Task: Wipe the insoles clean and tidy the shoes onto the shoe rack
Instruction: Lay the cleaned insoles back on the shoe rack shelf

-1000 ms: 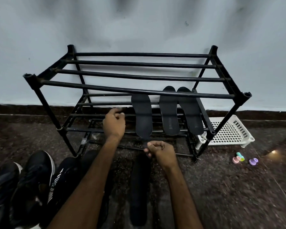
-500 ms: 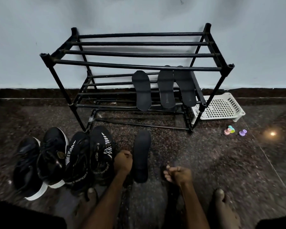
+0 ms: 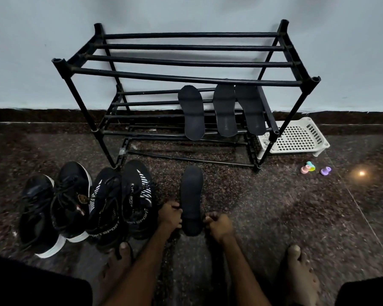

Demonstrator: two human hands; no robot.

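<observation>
Long, flat, matte-black insole (image 3: 191,195)

Shoe rack (image 3: 186,77): one. Black shoes (image 3: 73,191): four. Dark insoles (image 3: 191,113): four, three on the rack, one on the floor. White slotted tray (image 3: 296,138): one. Small coloured pieces (image 3: 325,171): three.

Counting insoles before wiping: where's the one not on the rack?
Head view, lower centre: the loose insole lies on the floor in front of the shoe rack, between the left hand and right hand, right of the striped shoes.
</observation>
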